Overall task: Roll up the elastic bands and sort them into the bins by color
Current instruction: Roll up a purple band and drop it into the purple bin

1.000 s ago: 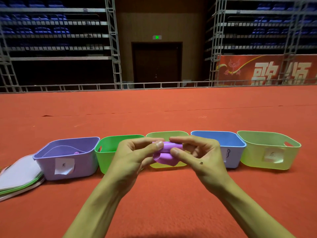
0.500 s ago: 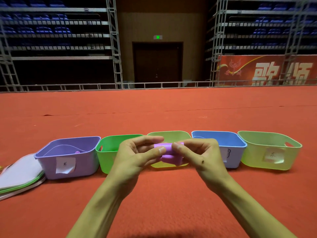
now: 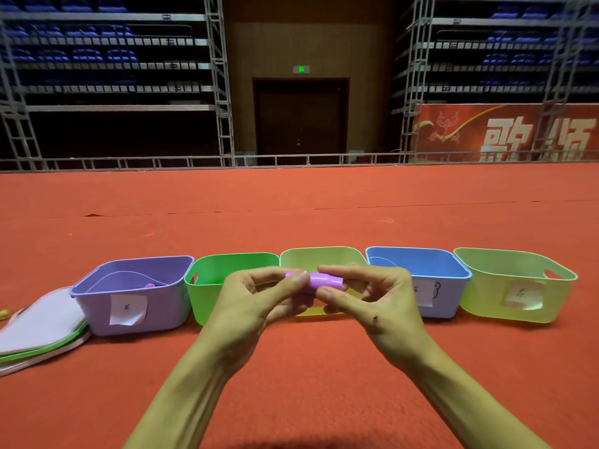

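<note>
Head view, from the big things down: a red carpet [image 3: 291, 215] carries five bins in a row, from left to right a purple bin [image 3: 162, 306], a green bin [image 3: 207, 296], a yellow-green bin [image 3: 324, 256], a blue bin [image 3: 449, 303] and a second yellow-green bin [image 3: 479, 303]. A stack of flat sheets [image 3: 39, 325] lies just left of the purple one. Both hands are raised in front of the middle of the row, and between them is a purple band [image 3: 325, 281], wound into a short, tight roll.

The roll lies crosswise, its long axis running left to right, off the floor and in front of the middle yellow-green bin. Its matching bin is well off to the left, past the green one, so the left hand [image 3: 252, 306] is the nearer for the drop. A small purple piece [image 3: 149, 285] already shows inside that bin.

The left hand pinches the roll's left end between thumb and forefinger. The right hand [image 3: 379, 306] clamps the other part, forefinger above and thumb below, the roll's right end poking out. Both sets of fingers are curled close, with no slack showing.
</note>
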Available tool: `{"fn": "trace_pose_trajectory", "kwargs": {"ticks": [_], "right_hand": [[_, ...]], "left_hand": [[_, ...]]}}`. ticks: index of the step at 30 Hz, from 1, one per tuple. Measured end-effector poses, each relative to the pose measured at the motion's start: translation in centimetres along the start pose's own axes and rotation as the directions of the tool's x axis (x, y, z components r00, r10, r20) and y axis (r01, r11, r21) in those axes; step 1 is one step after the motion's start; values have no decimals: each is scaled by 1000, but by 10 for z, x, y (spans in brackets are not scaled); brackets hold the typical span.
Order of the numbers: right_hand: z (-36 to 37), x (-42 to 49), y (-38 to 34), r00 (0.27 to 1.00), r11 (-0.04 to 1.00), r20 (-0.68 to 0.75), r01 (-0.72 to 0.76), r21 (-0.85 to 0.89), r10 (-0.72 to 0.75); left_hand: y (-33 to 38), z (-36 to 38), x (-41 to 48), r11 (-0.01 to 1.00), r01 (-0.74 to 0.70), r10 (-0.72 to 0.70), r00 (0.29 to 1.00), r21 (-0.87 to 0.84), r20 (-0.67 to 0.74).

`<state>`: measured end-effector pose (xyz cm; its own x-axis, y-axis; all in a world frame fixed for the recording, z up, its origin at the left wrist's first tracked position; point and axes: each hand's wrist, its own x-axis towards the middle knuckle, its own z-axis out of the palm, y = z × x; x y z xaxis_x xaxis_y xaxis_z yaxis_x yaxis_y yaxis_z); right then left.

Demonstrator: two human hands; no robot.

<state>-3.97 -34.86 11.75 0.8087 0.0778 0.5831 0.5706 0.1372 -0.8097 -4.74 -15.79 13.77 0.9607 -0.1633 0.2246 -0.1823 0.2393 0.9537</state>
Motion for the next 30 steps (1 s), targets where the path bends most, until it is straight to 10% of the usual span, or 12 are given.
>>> {"fn": "trace_pose_trajectory", "kwargs": {"ticks": [15,30], "right_hand": [[82,20,61,923,929,153,-365,52,354],[237,78,177,932,948,173,-314,-59,320]], "left_hand": [[-37,-104,-10,992,-89,107,971,90,-214],[-72,-263,6,992,-84,119,830,89,-544]]}}
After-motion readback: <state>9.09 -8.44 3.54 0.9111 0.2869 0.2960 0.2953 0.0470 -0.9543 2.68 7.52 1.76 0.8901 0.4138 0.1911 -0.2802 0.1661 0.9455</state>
